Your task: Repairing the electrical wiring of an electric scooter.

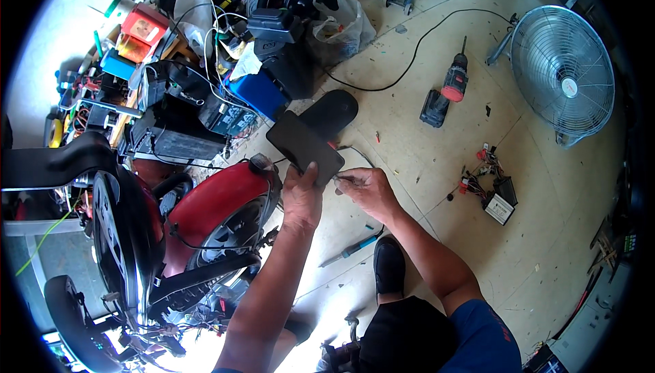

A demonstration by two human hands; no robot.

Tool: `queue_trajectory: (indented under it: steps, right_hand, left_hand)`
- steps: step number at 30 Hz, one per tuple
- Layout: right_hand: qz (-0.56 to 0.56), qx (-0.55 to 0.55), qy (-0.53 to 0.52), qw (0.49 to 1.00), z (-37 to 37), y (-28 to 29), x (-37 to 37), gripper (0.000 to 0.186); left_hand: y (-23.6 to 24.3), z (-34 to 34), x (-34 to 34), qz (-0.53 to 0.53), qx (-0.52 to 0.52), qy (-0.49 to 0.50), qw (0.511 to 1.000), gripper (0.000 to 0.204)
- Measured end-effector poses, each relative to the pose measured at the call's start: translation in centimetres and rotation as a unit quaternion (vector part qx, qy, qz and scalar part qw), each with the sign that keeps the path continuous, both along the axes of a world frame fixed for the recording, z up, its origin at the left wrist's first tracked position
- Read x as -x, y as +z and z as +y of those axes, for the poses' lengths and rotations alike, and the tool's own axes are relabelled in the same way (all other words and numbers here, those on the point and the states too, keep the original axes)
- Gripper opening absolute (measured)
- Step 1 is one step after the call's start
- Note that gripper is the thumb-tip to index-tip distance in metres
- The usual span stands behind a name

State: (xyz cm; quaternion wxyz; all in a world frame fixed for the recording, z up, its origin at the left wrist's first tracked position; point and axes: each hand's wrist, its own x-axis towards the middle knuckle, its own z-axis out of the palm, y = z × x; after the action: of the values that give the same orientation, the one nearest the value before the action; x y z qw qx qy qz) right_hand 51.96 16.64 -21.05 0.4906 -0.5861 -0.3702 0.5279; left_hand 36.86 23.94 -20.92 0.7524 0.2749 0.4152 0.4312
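Observation:
My left hand (302, 195) grips the lower edge of a dark, flat rectangular panel (305, 148) with rounded corners, thumb on top. Close to the panel's lower right corner, my right hand (370, 193) has its fingertips pinched together; what they hold is too small to make out. A thin dark cable (360, 155) curves behind the right hand. Beyond the panel lies a long black padded piece (334, 112), partly covered by it. To the left of my left hand stands a two-wheeler with a red fender (218, 192). Below my hands a blue-handled soldering iron (351, 250) rests on the floor.
A cordless drill (447, 91) and a wired controller box (500, 208) lie on the floor at right. A metal fan (563, 73) stands far right. Batteries (177, 134), a plastic bag (341, 28) and cluttered tools fill the left. My shoe (389, 267) is beside the soldering iron.

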Motion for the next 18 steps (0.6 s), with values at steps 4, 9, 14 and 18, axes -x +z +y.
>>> queue_trajectory:
  steps: [4, 9, 14, 18]
  right_hand:
    - [0.000, 0.100, 0.034, 0.994, 0.2, 0.7, -0.8, 0.029]
    - [-0.035, 0.034, 0.025, 0.999, 0.2, -0.9, -0.1, 0.028]
    - [0.048, 0.044, -0.005, 0.998, 0.8, 0.0, 0.3, 0.026]
    - [0.127, 0.009, 0.035, 0.991, 1.9, 1.9, -0.9, 0.026]
  left_hand:
    - [0.2, -0.2, -0.5, 0.015, -0.033, -0.005, 0.999, 0.041]
    - [0.2, -0.2, -0.4, 0.024, -0.043, -0.003, 0.999, 0.039]
    - [0.3, 0.2, -0.3, 0.128, -0.068, 0.008, 0.989, 0.026]
    - [1.7, 0.9, 0.2, 0.095, -0.074, -0.014, 0.993, 0.027]
